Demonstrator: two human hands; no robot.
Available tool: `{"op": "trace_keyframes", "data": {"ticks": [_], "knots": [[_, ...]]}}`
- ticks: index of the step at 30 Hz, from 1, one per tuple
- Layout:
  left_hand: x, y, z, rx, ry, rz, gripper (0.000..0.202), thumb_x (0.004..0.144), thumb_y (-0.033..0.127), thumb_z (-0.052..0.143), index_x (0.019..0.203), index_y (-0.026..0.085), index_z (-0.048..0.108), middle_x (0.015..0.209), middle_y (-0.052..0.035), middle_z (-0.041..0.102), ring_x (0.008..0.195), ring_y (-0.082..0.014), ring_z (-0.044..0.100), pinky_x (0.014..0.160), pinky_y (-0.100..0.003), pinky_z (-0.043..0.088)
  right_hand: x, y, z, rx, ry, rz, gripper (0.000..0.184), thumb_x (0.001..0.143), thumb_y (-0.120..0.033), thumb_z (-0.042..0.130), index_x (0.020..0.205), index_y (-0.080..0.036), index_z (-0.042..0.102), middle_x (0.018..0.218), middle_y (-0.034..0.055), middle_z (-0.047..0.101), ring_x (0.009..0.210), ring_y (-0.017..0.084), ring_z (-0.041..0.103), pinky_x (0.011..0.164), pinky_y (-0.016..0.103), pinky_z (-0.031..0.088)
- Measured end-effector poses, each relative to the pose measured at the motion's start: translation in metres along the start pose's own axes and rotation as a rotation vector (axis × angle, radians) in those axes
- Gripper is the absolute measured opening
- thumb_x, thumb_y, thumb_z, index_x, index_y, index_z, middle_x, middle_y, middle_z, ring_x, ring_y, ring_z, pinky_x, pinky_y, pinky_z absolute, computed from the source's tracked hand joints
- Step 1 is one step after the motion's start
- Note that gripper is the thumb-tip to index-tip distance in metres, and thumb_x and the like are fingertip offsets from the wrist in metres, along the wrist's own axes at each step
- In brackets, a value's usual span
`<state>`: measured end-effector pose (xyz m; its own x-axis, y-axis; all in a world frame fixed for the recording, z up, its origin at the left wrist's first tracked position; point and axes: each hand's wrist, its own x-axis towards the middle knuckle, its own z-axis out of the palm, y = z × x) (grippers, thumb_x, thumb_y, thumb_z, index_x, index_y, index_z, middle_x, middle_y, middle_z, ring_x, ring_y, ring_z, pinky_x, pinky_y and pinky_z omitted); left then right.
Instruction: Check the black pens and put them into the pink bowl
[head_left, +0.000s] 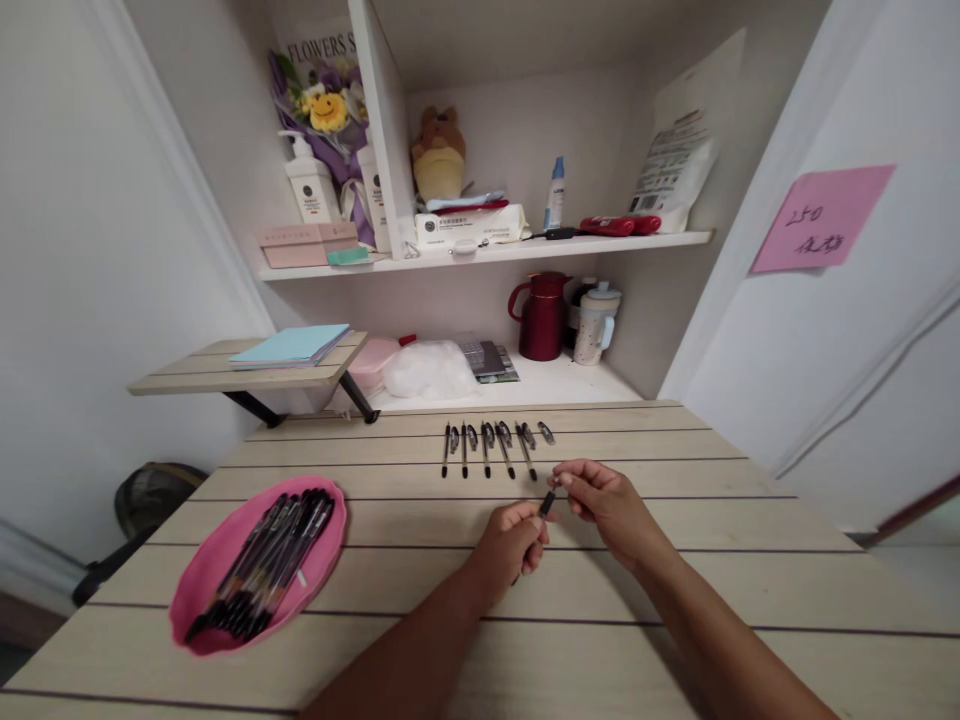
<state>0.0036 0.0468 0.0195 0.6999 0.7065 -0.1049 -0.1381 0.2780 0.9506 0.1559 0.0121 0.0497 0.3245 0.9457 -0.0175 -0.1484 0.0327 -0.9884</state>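
My left hand (512,545) is closed round the barrel of a black pen (545,504) held over the middle of the wooden table (675,590). My right hand (604,495) pinches the pen's upper end, at its cap. Just beyond the hands lies a row of several uncapped black pens (486,450) with their caps (546,433) set beside them. A pink oval tray (217,570) at the near left holds several more black pens (270,560).
A small raised wooden shelf (225,375) with blue notebooks (289,346) stands at the back left. Behind the table are a red jug (541,315), a white cup (596,322) and a plastic bag (427,370). A pink note (821,218) hangs on the right wall.
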Motion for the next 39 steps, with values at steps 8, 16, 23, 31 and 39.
{"op": "trace_keyframes", "data": {"ticks": [8,16,23,31,39], "knots": [[-0.003,0.004,0.002,0.009,-0.006,0.018,0.029,0.068,0.035,0.055,0.084,0.011,0.06,0.057,0.0022,0.048,0.036,-0.0031,0.032,0.036,-0.019,0.018,-0.004,-0.001,0.001,-0.007,-0.102,0.094,0.033,0.059,-0.042,0.071,0.074,-0.015,0.061,0.051,-0.003,0.052,0.043,0.005,0.035,0.041,0.019,0.021],[0.001,-0.006,-0.001,0.07,0.092,0.082,0.023,0.068,0.035,0.055,0.074,0.013,0.059,0.044,0.0059,0.04,0.035,-0.0035,0.028,0.038,-0.019,0.017,0.0,0.012,0.011,-0.112,0.037,-0.054,0.031,0.059,-0.045,0.069,0.061,-0.016,0.056,0.045,-0.0034,0.049,0.042,0.007,0.035,0.041,0.021,0.024],[0.001,0.0,0.0,0.004,0.078,0.073,0.027,0.066,0.037,0.058,0.076,0.013,0.06,0.052,0.0034,0.047,0.035,-0.0027,0.028,0.038,-0.019,0.017,-0.004,0.008,0.008,0.072,-0.129,0.028,0.042,0.064,-0.049,0.065,0.089,-0.016,0.064,0.069,0.0033,0.062,0.043,0.005,0.032,0.04,0.021,0.02],[0.006,-0.012,-0.006,0.102,0.073,0.125,0.02,0.07,0.033,0.055,0.07,0.013,0.058,0.043,0.0053,0.041,0.035,-0.0035,0.028,0.04,-0.02,0.018,-0.002,0.014,0.009,0.054,-0.111,0.009,0.032,0.058,-0.044,0.072,0.063,-0.017,0.055,0.049,-0.0034,0.051,0.041,0.005,0.029,0.04,0.02,0.017],[0.003,-0.004,-0.003,0.133,0.071,0.113,0.022,0.069,0.034,0.057,0.07,0.013,0.06,0.039,0.0056,0.039,0.034,-0.0042,0.029,0.04,-0.02,0.019,-0.004,0.014,0.008,0.047,-0.1,0.012,0.034,0.056,-0.044,0.073,0.067,-0.017,0.056,0.052,-0.0021,0.052,0.042,0.006,0.03,0.04,0.021,0.018]]}}
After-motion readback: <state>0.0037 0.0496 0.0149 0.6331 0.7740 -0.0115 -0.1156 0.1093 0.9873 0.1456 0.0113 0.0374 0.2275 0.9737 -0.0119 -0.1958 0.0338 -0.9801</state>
